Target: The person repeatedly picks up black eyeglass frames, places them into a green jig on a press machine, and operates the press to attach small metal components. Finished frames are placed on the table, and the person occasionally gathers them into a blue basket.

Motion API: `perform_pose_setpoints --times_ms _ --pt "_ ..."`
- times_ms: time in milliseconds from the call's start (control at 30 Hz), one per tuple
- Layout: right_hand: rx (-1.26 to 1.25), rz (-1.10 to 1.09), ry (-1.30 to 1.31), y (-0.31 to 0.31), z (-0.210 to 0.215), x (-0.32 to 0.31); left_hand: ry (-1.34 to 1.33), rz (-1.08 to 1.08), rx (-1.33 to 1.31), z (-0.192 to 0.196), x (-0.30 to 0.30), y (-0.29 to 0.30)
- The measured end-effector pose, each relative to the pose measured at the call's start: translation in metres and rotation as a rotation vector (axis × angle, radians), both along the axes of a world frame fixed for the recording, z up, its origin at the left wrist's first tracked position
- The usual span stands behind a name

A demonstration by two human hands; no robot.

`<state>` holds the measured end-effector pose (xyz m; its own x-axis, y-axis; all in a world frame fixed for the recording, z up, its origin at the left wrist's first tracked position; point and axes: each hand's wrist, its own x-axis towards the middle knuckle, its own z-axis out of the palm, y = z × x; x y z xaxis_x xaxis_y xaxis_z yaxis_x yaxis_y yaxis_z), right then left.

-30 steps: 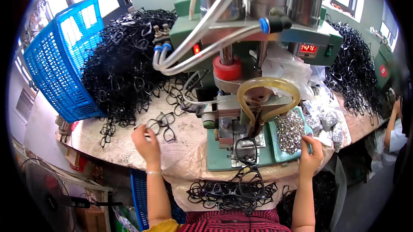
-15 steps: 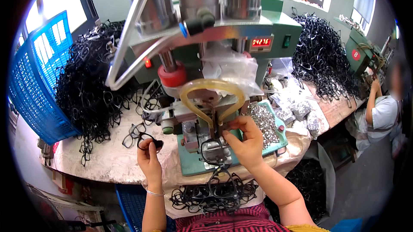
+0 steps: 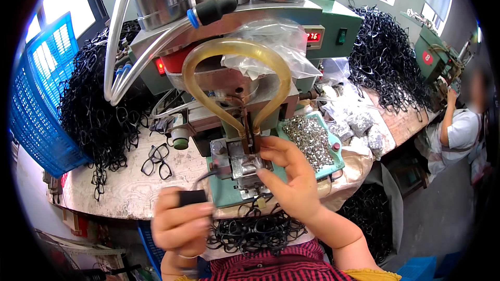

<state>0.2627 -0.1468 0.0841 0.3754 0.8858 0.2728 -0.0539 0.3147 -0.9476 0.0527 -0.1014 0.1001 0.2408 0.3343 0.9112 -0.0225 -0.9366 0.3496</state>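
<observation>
My left hand (image 3: 179, 223) is closed in front of the press, blurred by motion. A black block or sleeve (image 3: 192, 197) shows at its forefinger, and a thin dark curve, seemingly part of an eyeglass frame (image 3: 203, 176), sticks out toward the press. My right hand (image 3: 291, 179) is at the metal fixture (image 3: 247, 165), thumb and fingers apart, its fingertips beside the brown nozzle tips under the looped yellow hose (image 3: 284, 70). Nothing shows between those fingers. Below the fixture, black eyeglass frames (image 3: 255, 234) lie piled before my lap.
A green tray (image 3: 333, 158) of small metal parts stands right of the fixture. Heaps of black frames (image 3: 385, 62) flank the press. A loose frame (image 3: 156, 161) lies left, near a blue basket (image 3: 47, 114). Someone (image 3: 458, 130) works at the far right.
My left hand has come nearer and lower, away from the loose frame on the table. The frame at the fixture is gone from there, and my right hand's fingers have spread. The view has shifted.
</observation>
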Motion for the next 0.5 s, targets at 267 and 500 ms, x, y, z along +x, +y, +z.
perform_pose_setpoints --times_ms 267,500 --pt "-0.232 -0.579 -1.082 -0.001 -0.093 0.113 0.438 -0.115 0.088 -0.023 0.043 0.011" --pt "0.008 -0.390 -1.253 0.014 -0.092 0.106 0.458 -0.074 0.093 -0.025 0.038 0.011"
